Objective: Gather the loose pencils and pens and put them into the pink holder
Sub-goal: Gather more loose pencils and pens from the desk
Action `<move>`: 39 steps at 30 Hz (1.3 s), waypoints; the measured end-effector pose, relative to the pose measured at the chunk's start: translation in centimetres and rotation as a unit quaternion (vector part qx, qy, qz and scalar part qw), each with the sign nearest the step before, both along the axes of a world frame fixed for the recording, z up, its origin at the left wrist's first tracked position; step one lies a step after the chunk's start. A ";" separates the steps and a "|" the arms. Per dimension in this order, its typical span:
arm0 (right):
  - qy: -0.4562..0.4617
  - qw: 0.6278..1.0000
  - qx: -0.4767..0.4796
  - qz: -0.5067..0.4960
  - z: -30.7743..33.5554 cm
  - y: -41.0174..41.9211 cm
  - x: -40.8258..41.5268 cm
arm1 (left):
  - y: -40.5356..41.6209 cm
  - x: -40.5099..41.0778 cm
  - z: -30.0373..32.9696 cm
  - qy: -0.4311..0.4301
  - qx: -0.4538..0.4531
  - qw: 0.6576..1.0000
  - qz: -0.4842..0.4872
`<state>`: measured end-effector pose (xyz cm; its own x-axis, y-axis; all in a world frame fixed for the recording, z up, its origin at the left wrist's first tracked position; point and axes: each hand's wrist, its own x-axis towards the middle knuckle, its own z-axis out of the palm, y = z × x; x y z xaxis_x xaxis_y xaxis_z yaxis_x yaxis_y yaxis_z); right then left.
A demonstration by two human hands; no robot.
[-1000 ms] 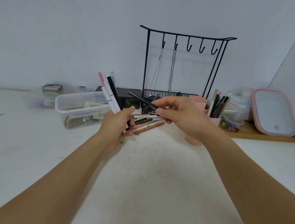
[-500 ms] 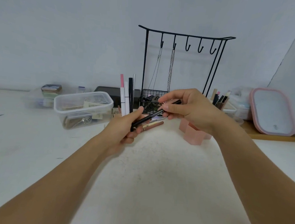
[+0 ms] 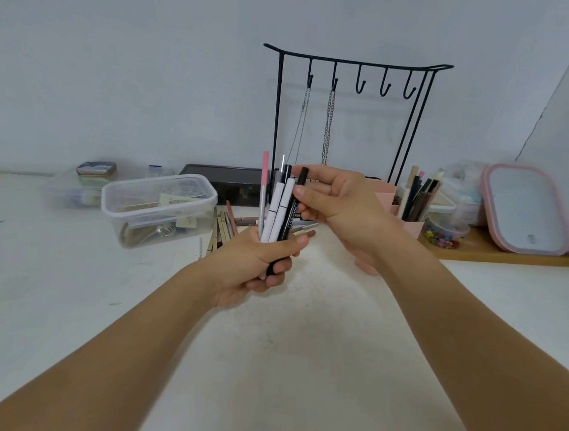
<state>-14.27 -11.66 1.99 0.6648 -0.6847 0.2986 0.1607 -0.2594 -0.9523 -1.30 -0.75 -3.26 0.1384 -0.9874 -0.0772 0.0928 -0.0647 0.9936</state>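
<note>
My left hand [image 3: 254, 267] grips an upright bundle of pens [image 3: 275, 211] at the middle of the table: white, black and one pink-tipped. My right hand [image 3: 339, 203] pinches the black pen [image 3: 293, 212] on the bundle's right side, near its top, pressing it against the others. The pink holder [image 3: 409, 223] stands behind my right hand, partly hidden, with several pens and pencils upright in it. More loose pencils and pens [image 3: 227, 225] lie on the table behind my left hand.
A clear lidded plastic box [image 3: 160, 204] sits at the left. A black wire hook stand [image 3: 350, 118] with chains rises behind the hands. At the right a pink-rimmed mirror [image 3: 524, 208] leans on a wooden tray [image 3: 500, 253] beside a small tub of beads [image 3: 445, 231].
My right hand swung the black pen from slanted to upright and set it against the bundle in my left hand. The bundle stands more upright and nearer the middle.
</note>
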 end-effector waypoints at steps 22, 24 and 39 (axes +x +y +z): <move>0.401 0.804 -0.436 -0.051 -7.2 -1.4 0.8 | -0.8 3.8 0.3 0.008 -0.012 0.927 0.375; 0.392 0.800 -0.450 -0.061 -7.1 -1.3 0.7 | -0.7 3.6 0.3 0.002 -0.016 0.931 0.366; 0.055 0.997 0.004 -0.059 -1.3 -0.4 0.6 | -0.6 1.3 0.1 0.007 -0.051 0.990 0.134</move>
<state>-13.67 -12.03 0.71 0.6075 -0.7625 0.2226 0.0248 -0.2619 -0.9648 -0.01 -1.35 -3.18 0.3961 -0.9180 0.0178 0.1066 0.0652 0.9922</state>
